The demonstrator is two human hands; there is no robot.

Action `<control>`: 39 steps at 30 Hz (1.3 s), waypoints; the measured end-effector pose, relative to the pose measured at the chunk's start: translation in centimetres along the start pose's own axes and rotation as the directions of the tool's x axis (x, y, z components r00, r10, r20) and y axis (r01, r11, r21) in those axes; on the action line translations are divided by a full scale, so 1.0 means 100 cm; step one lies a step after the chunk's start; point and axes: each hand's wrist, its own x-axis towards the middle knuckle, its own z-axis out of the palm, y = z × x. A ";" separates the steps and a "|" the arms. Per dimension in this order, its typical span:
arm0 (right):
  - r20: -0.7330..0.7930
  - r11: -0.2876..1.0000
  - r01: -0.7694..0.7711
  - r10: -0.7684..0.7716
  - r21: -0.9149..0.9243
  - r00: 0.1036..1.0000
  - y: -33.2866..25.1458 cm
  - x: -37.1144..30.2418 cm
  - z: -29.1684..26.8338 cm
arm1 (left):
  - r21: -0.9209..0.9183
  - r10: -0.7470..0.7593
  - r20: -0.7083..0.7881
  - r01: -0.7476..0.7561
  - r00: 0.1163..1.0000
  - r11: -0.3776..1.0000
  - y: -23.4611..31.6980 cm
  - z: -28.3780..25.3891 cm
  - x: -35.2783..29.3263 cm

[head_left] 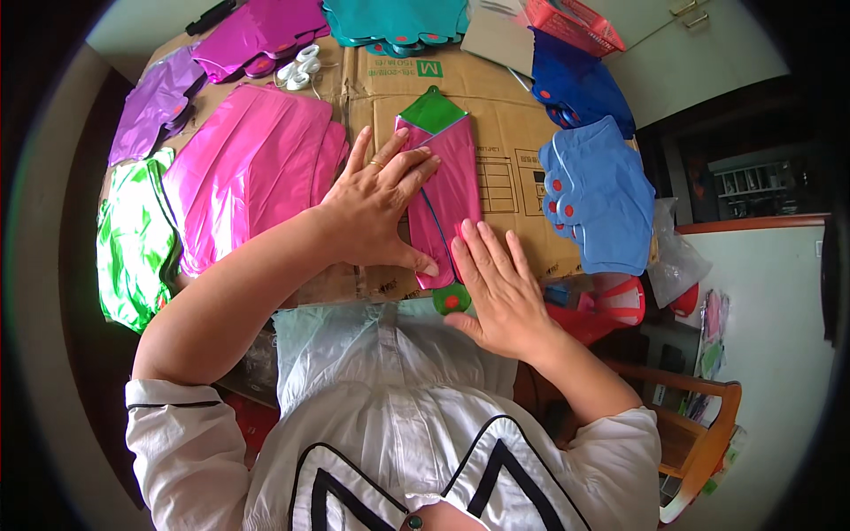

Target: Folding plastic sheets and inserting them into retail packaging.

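A narrow folded piece of shiny pink film (458, 173) lies lengthwise in front of me on a flat cardboard sheet (372, 106). Its far end carries a green diamond-shaped tip (434, 112), and at its near end sits a rounded green tab (452, 299) with a red dot. A thin dark line runs down the pink film. My left hand (376, 199) rests across the film's left side, fingers spread, thumb near the lower end. Flat beside the lower right edge lies my right hand (505, 296), its fingertips touching the film. Neither hand grips anything.
Glossy pink sheets (252, 168) and bright green ones (133, 239) lie left. Purple, magenta and teal stacks (398, 19) line the far side. Dark blue (584, 84) and light blue pieces (606, 195) are right. White cord rolls (301, 71) and a red basket (580, 25) lie farther off.
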 end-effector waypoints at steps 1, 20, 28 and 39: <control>0.016 1.000 0.012 -0.012 0.004 1.000 -0.001 -0.005 -0.001 | -0.009 -0.002 -0.003 0.002 1.000 1.000 0.000 0.000 0.001; 0.030 0.526 -0.247 0.386 0.814 0.922 0.060 0.043 -0.041 | 0.039 -0.005 0.051 0.003 0.999 0.999 0.004 -0.005 0.001; 0.549 0.143 -0.665 0.454 0.733 0.702 0.081 0.106 -0.048 | 0.045 0.002 0.043 -0.004 0.999 0.999 0.003 -0.004 0.000; 0.463 0.158 -0.590 0.475 0.792 0.749 0.062 0.114 -0.033 | -0.065 0.004 -0.035 -0.006 0.999 0.998 0.002 -0.007 -0.001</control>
